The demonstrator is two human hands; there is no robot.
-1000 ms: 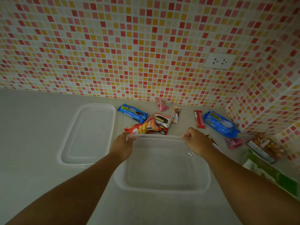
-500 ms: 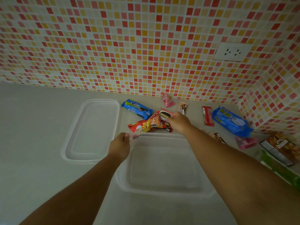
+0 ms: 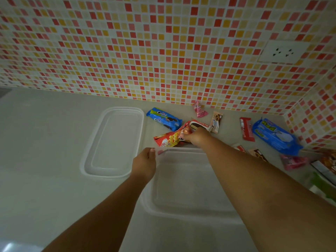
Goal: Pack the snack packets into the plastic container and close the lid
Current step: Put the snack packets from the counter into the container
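So closest to the camera you've got the clear plastic container (image 3: 190, 211) sitting open and empty on the pale counter (image 3: 45, 179), around 6 o'clock in the shot. The left hand (image 3: 144, 165) has its fingers pinched together on the container's far-left corner rim. Just past the far rim, the right hand (image 3: 195, 138) is closed around the red and yellow snack packet (image 3: 168, 140), which lies touching the rim, pretty much dead center. The lid (image 3: 113, 142) lies flat beside the container at about 9 o'clock, apart from it. Further back the other packets are spread along the wall: a blue cookie pack (image 3: 163, 119) near 12 o'clock, a white and red packet (image 3: 199, 125) half under the right hand, a small brown packet (image 3: 216, 121) just beside that, and a pink packet (image 3: 200, 110) right at the wall. Out toward 2 o'clock there's a red bar (image 3: 246, 129) and a big blue pack (image 3: 276, 136), with another pink packet (image 3: 292, 161) nearer. Behind it all is the mosaic tile wall (image 3: 145, 51) with a white socket (image 3: 283, 51).
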